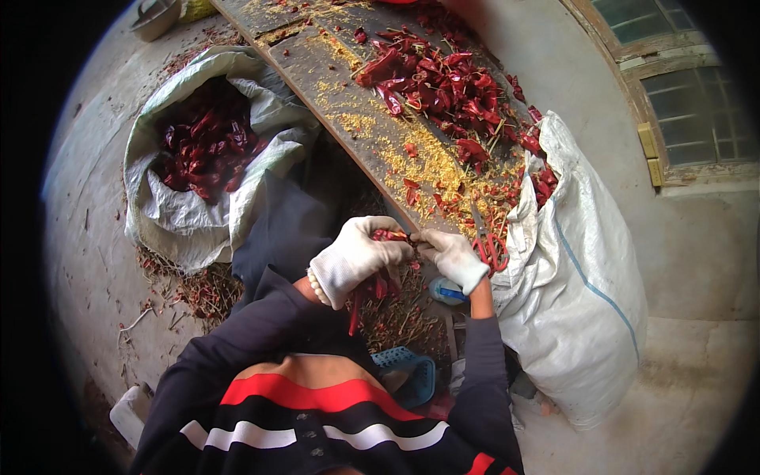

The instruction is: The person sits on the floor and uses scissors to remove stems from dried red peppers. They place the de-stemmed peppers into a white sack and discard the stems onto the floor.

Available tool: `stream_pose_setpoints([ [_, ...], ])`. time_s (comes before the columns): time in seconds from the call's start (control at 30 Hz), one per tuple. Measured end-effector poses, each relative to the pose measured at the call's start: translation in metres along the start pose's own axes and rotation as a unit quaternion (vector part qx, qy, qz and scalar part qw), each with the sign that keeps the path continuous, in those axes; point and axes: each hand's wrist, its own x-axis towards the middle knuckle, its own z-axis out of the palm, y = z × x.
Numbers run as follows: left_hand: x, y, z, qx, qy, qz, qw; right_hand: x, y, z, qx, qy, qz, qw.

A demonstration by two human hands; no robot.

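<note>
My left hand [365, 252], in a white knit glove, is closed around several dried red chili peppers [380, 286], some of which hang below the palm. At the near corner of the wooden table, my right hand [452, 255], also gloved, pinches the end of a pepper with thumb and fingertips. What exactly lies between those fingertips is too small to make out. Scissors with red handles [491, 252] lie on the table just beyond my right wrist. A heap of dried red peppers [439, 83] covers the far part of the tabletop [350, 95], with yellow seeds [436, 169] scattered over it.
An open white woven sack [142, 214] of peppers stands at left. Another full white sack [585, 285] leans against the table's right side. Below my hands are a blue plastic basket [423, 380], a capped container [446, 291] and stem litter [409, 317]. A basin [155, 21] sits far left.
</note>
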Motion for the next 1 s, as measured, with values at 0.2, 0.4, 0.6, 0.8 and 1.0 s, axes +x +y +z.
stream_pose_setpoints([
  [0.2,0.019,-0.021,-0.011,-0.175,0.006,0.021,0.984,0.117,0.024,-0.064,-0.210,0.247,0.125,0.938],
  [0.4,0.020,-0.016,-0.007,-0.182,0.004,0.010,0.983,0.191,0.101,-0.082,-0.390,0.220,0.151,0.881],
  [0.6,0.019,-0.019,-0.011,-0.150,0.005,0.005,0.989,0.146,0.078,-0.063,-0.140,0.392,0.081,0.906],
  [0.8,0.022,-0.018,0.001,-0.112,0.020,0.032,0.993,0.110,0.133,-0.061,0.347,0.419,0.055,0.837],
  [1.0,0.016,-0.017,-0.004,-0.082,0.027,0.030,0.996,0.087,0.109,-0.039,0.601,0.355,-0.041,0.714],
])
